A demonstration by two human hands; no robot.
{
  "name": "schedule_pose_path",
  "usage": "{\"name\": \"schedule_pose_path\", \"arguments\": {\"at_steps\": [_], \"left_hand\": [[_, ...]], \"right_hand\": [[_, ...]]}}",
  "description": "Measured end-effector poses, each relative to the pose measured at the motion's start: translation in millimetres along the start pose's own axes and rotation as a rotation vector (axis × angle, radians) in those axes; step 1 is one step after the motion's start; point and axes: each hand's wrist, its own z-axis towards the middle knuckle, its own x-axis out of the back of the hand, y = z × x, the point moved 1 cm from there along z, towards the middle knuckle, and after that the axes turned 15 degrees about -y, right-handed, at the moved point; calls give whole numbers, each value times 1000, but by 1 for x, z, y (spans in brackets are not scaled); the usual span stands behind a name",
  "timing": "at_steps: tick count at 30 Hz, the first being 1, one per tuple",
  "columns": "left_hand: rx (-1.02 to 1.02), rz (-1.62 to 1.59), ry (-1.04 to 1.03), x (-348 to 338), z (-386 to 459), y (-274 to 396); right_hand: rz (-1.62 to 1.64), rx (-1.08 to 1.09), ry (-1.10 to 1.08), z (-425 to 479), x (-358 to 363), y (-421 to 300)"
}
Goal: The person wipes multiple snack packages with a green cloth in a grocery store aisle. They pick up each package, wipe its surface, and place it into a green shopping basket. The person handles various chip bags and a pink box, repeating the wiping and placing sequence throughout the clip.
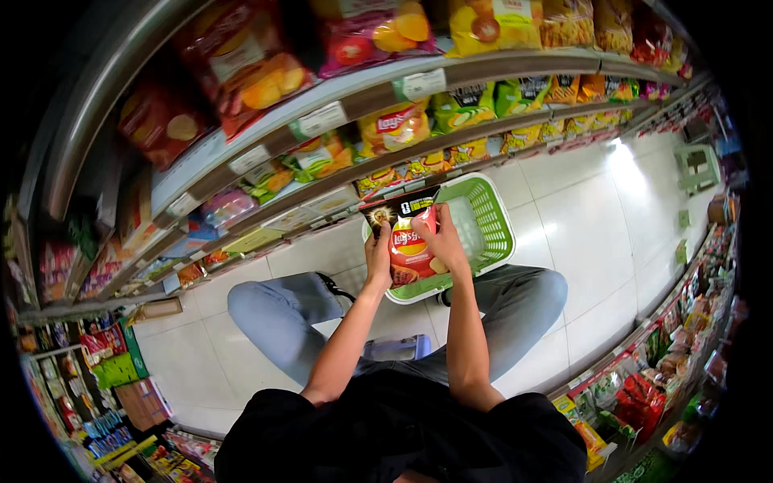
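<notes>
A red and black bag of Lay's chips [410,253] is held up before me, its printed front turned to me. My left hand [379,255] grips its left side, thumb across the front. On the other side my right hand [444,238] grips the upper right part, its thumb also over the front. Under and behind the bag a green and white plastic shopping basket [492,226] stands on the floor between my knees. Its right part shows a pale, bare inside; the bag and my hands hide the left part.
Shelves of chip bags [395,127] run close along the far side, with a shelf edge [368,108] bearing price tags. More packed snacks [643,398] line the right rear. A cardboard box [144,401] is at the left. Pale floor tiles [586,241] extend rightward to a green plastic stool [697,168].
</notes>
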Motion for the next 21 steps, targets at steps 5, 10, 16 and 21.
{"name": "schedule_pose_path", "arguments": {"at_steps": [5, 10, 16, 21], "left_hand": [[-122, 50, -79, 7, -50, 75], [-341, 186, 157, 33, -98, 100], [-440, 134, 310, 80, -120, 93], [-538, 182, 318, 110, -124, 106]], "right_hand": [[-65, 106, -48, -30, -58, -65], [-121, 207, -29, -54, -121, -93], [-114, 157, -76, -74, -164, -103], [-314, 129, -374, -71, -173, -110]]}}
